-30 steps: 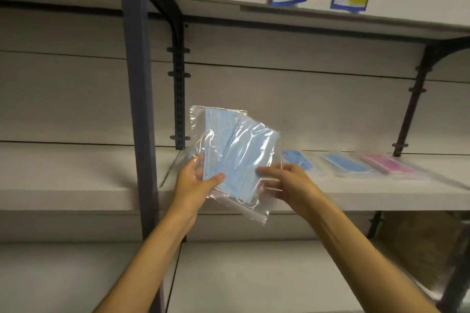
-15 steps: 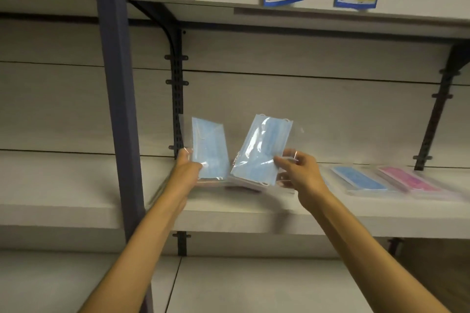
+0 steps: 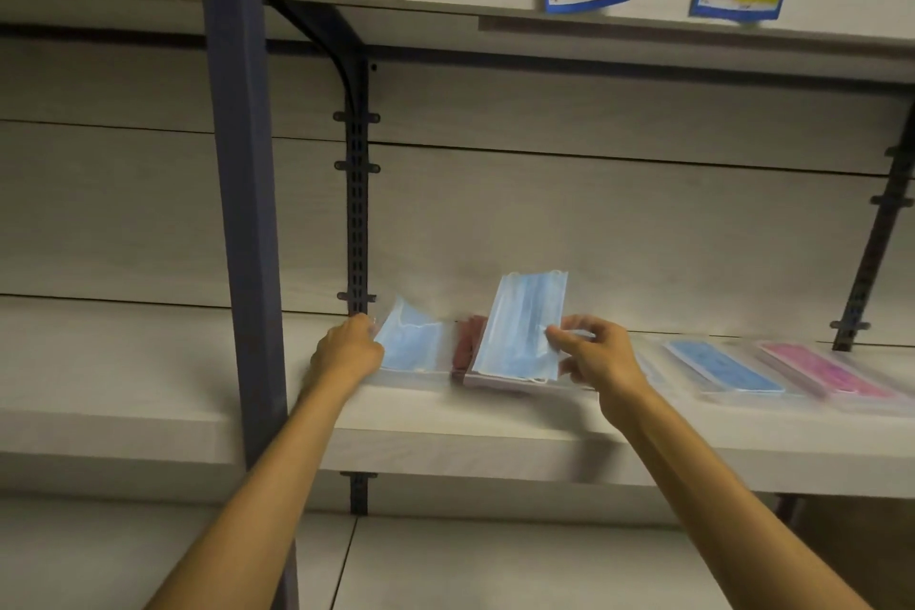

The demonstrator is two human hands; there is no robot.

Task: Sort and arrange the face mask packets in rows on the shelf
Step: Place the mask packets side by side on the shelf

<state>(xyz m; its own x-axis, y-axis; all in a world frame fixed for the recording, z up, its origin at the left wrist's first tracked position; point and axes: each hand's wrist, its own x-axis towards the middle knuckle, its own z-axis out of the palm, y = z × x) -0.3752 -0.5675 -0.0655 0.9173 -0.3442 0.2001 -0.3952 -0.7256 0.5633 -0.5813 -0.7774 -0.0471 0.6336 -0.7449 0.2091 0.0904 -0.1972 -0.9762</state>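
two light blue mask packets are being set down at the left end of the shelf (image 3: 445, 416). the left packet (image 3: 413, 342) lies low, nearly flat, its near corner pinched by the left hand (image 3: 346, 352). the right packet (image 3: 522, 327) stands tilted up, gripped at its right edge by the right hand (image 3: 594, 357), over a dark red packet (image 3: 468, 342) already lying there. the step looks like placing; next, each should be laid flat in line with the row. further right lie a blue packet (image 3: 723, 364) and a pink packet (image 3: 822, 369). the bracket (image 3: 357, 213) and post (image 3: 242, 213) hem in the left; the open room is toward the shelf's front edge.
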